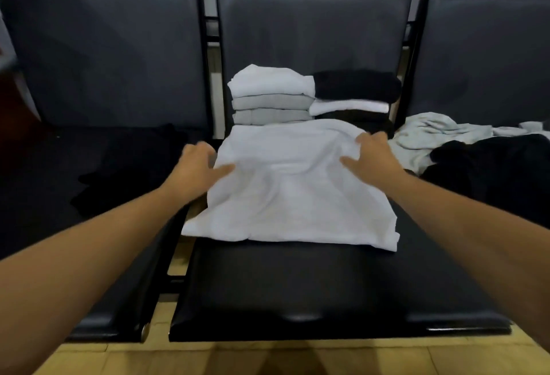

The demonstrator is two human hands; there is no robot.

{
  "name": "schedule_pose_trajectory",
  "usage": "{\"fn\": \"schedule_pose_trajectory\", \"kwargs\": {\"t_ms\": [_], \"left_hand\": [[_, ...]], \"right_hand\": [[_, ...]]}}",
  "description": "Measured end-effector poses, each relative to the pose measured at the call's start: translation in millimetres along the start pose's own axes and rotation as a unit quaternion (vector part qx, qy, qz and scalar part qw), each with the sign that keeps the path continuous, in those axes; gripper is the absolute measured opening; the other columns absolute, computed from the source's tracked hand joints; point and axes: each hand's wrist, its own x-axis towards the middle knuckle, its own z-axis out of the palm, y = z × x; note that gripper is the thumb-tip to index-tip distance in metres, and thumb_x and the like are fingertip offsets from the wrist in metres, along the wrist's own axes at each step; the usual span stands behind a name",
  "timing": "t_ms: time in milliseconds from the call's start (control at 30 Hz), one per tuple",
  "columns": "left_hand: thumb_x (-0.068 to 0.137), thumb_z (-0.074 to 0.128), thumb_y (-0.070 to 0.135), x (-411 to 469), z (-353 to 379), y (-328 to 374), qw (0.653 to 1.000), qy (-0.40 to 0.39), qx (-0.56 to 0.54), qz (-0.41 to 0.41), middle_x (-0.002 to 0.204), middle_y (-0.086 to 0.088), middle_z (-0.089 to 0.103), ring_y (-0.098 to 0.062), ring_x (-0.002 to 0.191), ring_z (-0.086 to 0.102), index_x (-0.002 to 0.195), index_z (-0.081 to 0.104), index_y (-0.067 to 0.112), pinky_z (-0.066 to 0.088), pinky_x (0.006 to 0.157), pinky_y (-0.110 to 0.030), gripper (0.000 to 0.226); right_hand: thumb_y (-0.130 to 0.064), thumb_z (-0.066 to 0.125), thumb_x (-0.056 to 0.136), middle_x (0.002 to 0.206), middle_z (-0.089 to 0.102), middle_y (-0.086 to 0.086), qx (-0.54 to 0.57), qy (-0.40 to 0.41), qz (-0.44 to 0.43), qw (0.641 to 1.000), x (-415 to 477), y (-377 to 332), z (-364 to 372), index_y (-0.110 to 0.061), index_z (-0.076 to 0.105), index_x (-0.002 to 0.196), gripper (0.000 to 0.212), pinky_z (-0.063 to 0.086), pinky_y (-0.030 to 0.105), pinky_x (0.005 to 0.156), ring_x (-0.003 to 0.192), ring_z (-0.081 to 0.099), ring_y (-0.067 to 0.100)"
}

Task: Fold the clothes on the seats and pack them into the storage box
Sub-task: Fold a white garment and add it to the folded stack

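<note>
A white garment (291, 190) lies partly folded across the middle black seat (297, 285). My left hand (198, 167) grips its left edge, thumb on top of the cloth. My right hand (370, 155) holds its upper right part, fingers curled over the fabric. Behind it stand two stacks of folded clothes: a white and grey stack (272, 96) on the left, and a black and white stack (355, 91) on the right. No storage box is in view.
Unfolded clothes lie on the right seat: a pale grey one (428, 133) and a black one (491, 166). A dark garment (128, 166) lies on the left seat. Seat backs rise behind. Wooden floor (268, 359) shows below the seat front.
</note>
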Motion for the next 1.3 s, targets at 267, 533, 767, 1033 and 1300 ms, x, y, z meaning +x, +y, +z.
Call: {"fn": "schedule_pose_trajectory", "kwargs": {"t_ms": [267,533,767,1033,1300], "left_hand": [[0.079,0.057,0.073,-76,6,-16,0.923,-0.203,0.216,0.244,0.138,0.021,0.034,-0.002,0.128,0.035,0.140,0.040,0.033,0.035,0.103,-0.020,0.075],[0.081,0.061,-0.001,-76,19,-44,0.884,-0.065,0.325,0.331,0.114,-0.003,0.058,-0.021,0.096,0.058,0.114,0.064,0.013,0.054,0.079,-0.034,0.036],[0.091,0.053,0.004,-71,-20,-1,0.979,0.099,0.074,0.161,0.093,-0.011,0.068,-0.030,0.085,0.064,0.099,0.074,0.009,0.052,0.075,-0.038,0.023],[0.095,0.048,0.010,-73,-97,53,0.966,0.111,-0.209,0.100,0.078,0.002,0.067,-0.002,0.065,0.056,0.091,0.068,0.014,0.044,0.058,-0.012,0.021],[0.095,0.053,0.013,-79,-174,99,0.867,0.020,-0.492,0.082,0.079,0.000,0.075,-0.014,0.073,0.071,0.091,0.079,0.013,0.054,0.066,-0.024,0.027]], "right_hand": [[-0.062,0.056,0.087,0.122,0.043,-0.002,-0.102,-0.174,-0.286,0.937,-111,2,15,-0.022,0.053,0.127,0.057,0.043,0.033,0.095,0.107,0.048,0.019],[-0.014,0.052,0.091,0.120,0.047,0.004,-0.186,-0.107,-0.221,0.951,-117,36,11,-0.012,0.053,0.119,0.028,0.040,0.032,0.072,0.106,0.053,0.026],[-0.006,0.065,0.087,0.095,0.072,0.006,0.119,0.057,-0.015,0.991,-91,42,-20,-0.010,0.073,0.097,0.013,0.048,0.029,0.080,0.092,0.065,0.025],[-0.015,0.066,0.093,0.091,0.074,0.011,0.486,0.093,-0.023,0.869,-90,9,-115,-0.006,0.072,0.100,0.013,0.056,0.035,0.073,0.083,0.070,0.022],[-0.014,0.060,0.095,0.079,0.061,0.004,0.663,0.036,-0.030,0.747,-81,-4,-191,-0.014,0.065,0.082,0.014,0.053,0.030,0.069,0.074,0.062,0.018]]}}
